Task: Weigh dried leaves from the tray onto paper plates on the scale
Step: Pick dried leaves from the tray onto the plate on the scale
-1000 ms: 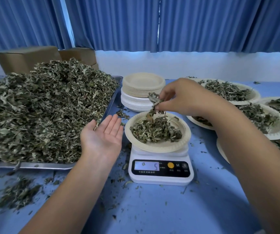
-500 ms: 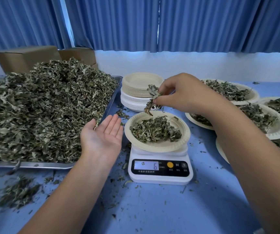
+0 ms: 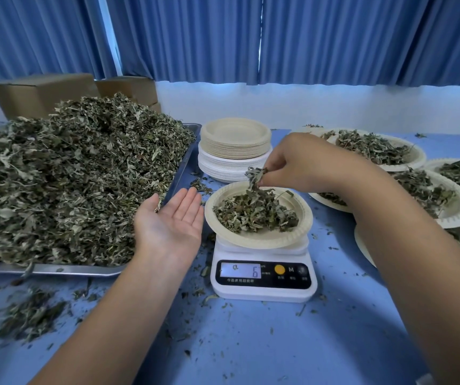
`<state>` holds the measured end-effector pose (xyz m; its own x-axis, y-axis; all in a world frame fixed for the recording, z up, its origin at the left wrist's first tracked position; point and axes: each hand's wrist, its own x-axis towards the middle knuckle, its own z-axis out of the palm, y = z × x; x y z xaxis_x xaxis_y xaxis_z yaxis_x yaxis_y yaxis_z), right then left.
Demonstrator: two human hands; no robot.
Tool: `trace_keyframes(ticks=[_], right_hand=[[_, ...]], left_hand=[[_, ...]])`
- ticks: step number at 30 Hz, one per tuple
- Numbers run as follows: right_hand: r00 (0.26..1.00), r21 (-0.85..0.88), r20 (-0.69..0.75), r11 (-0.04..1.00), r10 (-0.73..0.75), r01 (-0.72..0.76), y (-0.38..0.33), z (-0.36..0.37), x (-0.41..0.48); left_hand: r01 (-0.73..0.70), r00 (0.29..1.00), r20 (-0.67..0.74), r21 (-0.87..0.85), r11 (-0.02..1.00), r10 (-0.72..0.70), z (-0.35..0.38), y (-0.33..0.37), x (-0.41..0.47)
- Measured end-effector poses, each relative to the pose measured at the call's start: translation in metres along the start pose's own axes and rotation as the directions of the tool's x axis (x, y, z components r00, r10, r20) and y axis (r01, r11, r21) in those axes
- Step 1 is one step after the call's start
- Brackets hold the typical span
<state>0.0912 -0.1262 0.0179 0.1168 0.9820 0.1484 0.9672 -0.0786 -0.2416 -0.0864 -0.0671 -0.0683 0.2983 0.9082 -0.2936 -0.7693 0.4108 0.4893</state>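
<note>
Dropped lower vs 0.5 s ago: R hand [image 3: 306,165] pinching leaf tuft [image 3: 253,177] over plate [image 3: 256,240] on scale [image 3: 263,290], prob. fine top-up; L hand [image 3: 171,220] spread palm-up beside, catching strays?

Daylight filters through the blue curtains [image 3: 334,37], brightest at a narrow gap [image 3: 108,37] on the upper left, and tints everything a cool blue. The wall strip [image 3: 334,107] beneath them glows pale. The light is soft and even, so shadows are faint: blurred dark patches on the tabletop [image 3: 251,343] beside the forearms [image 3: 117,315] and under the scale [image 3: 263,294]. The scale's backlit display [image 3: 240,270] reads clearly, and the tray rim [image 3: 56,269] carries a dull sheen without glare. The dried leaves [image 3: 70,176] near the centre are crisp. Wide-angle distortion bows the curtain folds outward and swells the forearms near the bottom edge; the paper plates [image 3: 457,224] at the far right go soft.
</note>
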Motion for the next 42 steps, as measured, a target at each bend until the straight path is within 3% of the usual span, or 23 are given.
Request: trace_keyframes(ticks=[10, 18, 20, 26, 33, 42], right_hand=[[0.998, -0.001, -0.060, 1.000, -0.003, 0.003, -0.001, -0.009, -0.003], [0.978, -0.130, 0.202, 0.991, 0.044, -0.017, 0.000, -0.013, -0.012], [0.976, -0.149, 0.213, 0.989, 0.045, -0.013, 0.000, -0.014, -0.012], [0.984, 0.013, 0.165, 0.998, -0.068, 0.067, -0.002, -0.007, -0.008], [0.926, -0.052, 0.374, 0.997, -0.042, 0.065, -0.004, 0.009, -0.003], [0.967, 0.021, 0.244, 0.997, -0.077, 0.074, -0.003, 0.003, -0.003]], left_hand=[[0.004, 1.000, 0.003, 0.009, 1.000, -0.004, 0.000, -0.001, 0.001], [0.005, 1.000, 0.003, 0.016, 1.000, -0.005, -0.001, -0.001, 0.002], [0.006, 1.000, 0.002, 0.017, 1.000, -0.006, -0.001, -0.001, 0.002], [0.009, 1.000, 0.001, 0.022, 1.000, -0.009, -0.002, -0.002, 0.003], [0.011, 1.000, -0.003, 0.026, 1.000, -0.011, -0.002, -0.002, 0.004], [0.013, 1.000, -0.004, 0.026, 1.000, -0.013, -0.002, -0.001, 0.005]])
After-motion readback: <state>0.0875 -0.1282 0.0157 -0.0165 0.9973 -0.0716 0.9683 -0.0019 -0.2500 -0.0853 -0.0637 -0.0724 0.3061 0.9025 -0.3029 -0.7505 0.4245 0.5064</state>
